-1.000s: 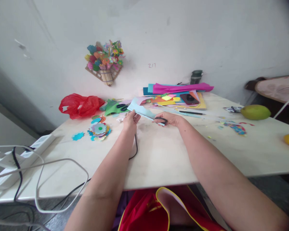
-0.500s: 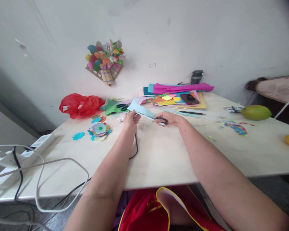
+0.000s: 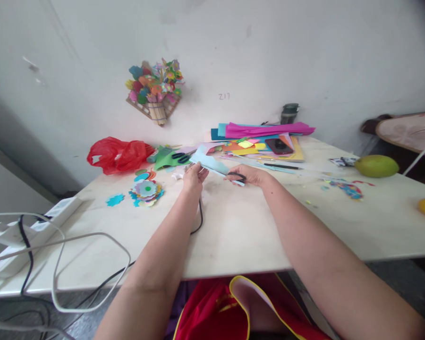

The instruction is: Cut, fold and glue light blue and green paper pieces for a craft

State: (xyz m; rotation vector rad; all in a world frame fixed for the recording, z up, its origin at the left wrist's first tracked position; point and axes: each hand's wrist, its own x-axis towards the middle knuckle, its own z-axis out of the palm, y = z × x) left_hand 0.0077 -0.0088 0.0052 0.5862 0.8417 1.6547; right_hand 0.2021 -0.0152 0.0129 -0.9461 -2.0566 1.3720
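My left hand [image 3: 194,177] pinches the left end of a light blue sheet of paper [image 3: 212,163] above the table. Closed round the black handles of a pair of scissors [image 3: 238,177] is my right hand [image 3: 250,174], at the paper's right end. How far the blades are apart I cannot tell. Left of my hands lies a pile of scalloped paper flowers [image 3: 146,191], with a single blue one [image 3: 115,200] beside it. A second pair of scissors [image 3: 180,157] rests on green paper [image 3: 164,159] behind my left hand.
A red plastic bag [image 3: 118,156] sits at the back left. Coloured sheets [image 3: 269,130] and a phone [image 3: 279,146] lie at the back. Paper scraps [image 3: 350,189] and a green mango [image 3: 377,166] are on the right. A power strip [image 3: 56,215] with cables runs along the left edge.
My left hand and the left end of the blue paper have shifted slightly to the right. My right hand stays nearly in place with the scissors.
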